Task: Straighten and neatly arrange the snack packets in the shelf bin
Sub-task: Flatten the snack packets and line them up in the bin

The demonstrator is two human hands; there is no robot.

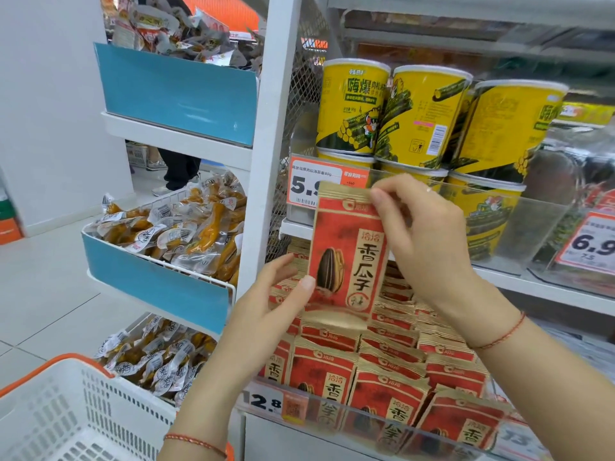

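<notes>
A red and gold sunflower-seed packet [346, 257] is held upright above the shelf bin. My right hand [429, 237] pinches its top right corner. My left hand [269, 301] pinches its lower left edge between thumb and fingers. Below it, rows of the same red packets [392, 371] stand in the bin behind a clear plastic front wall [366, 424]. The front packets lean at slightly different angles.
Yellow seaweed-roll tubs [429, 111] fill the shelf above, with orange price tags [309, 184] on its edge. To the left, blue-fronted wire bins [156, 281] hold loose snack packs. A white and orange shopping basket [66, 414] sits at the lower left.
</notes>
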